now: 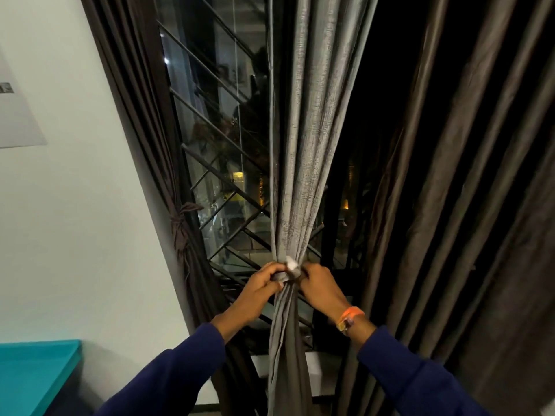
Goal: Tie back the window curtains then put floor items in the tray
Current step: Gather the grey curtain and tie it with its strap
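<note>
Both hands meet at the waist of the grey curtain, in the middle of the window. The left hand curls its fingers round the tie band from the left; the right hand pinches the band's other end. The cloth looks soft, light and limp, so it probably bunches easily but slips loose unless cinched tight at this narrow gather. The dark curtain on the right hangs untied; the one at far left is already knotted.
</note>
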